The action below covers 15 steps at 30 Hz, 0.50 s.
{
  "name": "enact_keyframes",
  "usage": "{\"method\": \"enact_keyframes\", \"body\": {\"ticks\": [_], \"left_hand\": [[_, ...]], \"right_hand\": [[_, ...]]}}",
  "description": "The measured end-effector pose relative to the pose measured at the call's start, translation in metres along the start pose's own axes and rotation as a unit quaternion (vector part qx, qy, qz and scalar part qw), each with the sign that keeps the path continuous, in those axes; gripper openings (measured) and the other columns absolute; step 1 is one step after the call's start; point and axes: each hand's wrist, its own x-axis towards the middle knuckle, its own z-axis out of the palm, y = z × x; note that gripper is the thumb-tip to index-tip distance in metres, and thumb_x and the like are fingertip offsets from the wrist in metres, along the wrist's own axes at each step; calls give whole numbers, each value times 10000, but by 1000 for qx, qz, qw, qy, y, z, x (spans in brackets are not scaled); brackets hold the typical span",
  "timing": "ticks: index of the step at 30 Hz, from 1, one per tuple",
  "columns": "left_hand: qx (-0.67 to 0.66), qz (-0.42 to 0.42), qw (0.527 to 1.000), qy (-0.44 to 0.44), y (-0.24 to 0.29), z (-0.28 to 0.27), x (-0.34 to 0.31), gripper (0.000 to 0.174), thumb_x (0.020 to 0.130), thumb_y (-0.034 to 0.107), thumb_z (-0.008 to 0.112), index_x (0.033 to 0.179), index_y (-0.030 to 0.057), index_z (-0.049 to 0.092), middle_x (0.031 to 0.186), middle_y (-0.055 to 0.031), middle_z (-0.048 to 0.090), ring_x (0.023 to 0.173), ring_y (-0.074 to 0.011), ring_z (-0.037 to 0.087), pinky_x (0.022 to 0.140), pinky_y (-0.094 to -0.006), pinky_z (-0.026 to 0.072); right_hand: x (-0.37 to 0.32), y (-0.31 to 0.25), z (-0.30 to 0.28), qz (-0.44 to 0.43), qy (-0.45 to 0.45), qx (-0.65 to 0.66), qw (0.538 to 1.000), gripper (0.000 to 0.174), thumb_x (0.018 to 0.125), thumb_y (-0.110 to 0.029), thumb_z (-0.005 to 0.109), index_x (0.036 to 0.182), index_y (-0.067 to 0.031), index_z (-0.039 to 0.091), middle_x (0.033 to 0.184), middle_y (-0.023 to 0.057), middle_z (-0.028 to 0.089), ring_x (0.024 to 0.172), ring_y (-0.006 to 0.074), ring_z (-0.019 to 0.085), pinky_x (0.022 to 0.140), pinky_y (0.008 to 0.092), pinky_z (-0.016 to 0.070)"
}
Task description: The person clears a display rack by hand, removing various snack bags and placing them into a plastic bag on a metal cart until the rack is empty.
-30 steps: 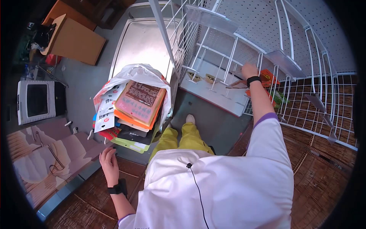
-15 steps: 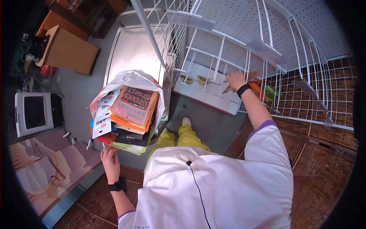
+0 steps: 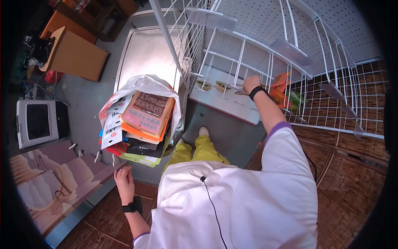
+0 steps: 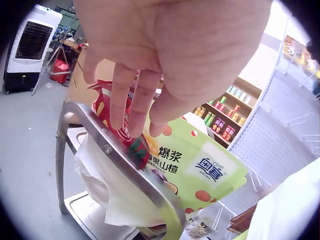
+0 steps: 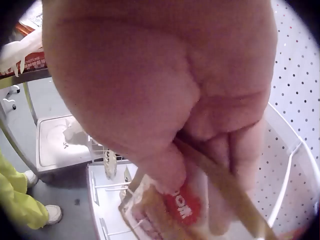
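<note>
Stocking step, by the look of it: a snack packet (image 5: 167, 210) is pinched between the thumb and curled fingers of the right hand (image 3: 251, 83). It's held down at the lowest tier of the white wire shelf (image 3: 226, 106), just left of the orange packets (image 3: 282, 81) standing there.

It's probably best if the packet is kept upright and fed between two wire dividers (image 3: 239, 66) rather than across one. The lanes look narrow and a crinkly pouch would likely get snagged. The grip should be kept near the top edge so the bottom can be seated on the shelf floor first.

The left hand (image 3: 124, 177) is hung loose, fingers relaxed and a bit spread, nothing gripped, by the cart handle (image 4: 117, 160). Whether the bar is actually touched can't be told. More packets are stacked in the white bag (image 3: 143, 85) on the cart, so that hand seems well placed for a grab.
</note>
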Motion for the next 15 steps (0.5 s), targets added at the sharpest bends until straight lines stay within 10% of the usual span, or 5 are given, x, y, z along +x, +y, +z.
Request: {"method": "enact_keyframes", "body": {"ticks": [9,15], "left_hand": [[-17,1,1000,-5,-17,7,6,162,862,25,520,986,68,614,951,-93,621,960,-285,573,1029,-460,312],[-29,27,998,40,-16,0,21,172,835,20,526,958,77,634,850,-99,606,871,-284,584,1005,-470,333]], "right_hand": [[-42,1,-14,-142,-53,-2,988,284,853,-161,470,980,-106,719,1056,125,675,944,275,665,737,421,522],[-72,-6,-1,-231,14,39,972,219,805,-149,504,792,-88,714,848,153,687,792,301,675,659,426,529]]}}
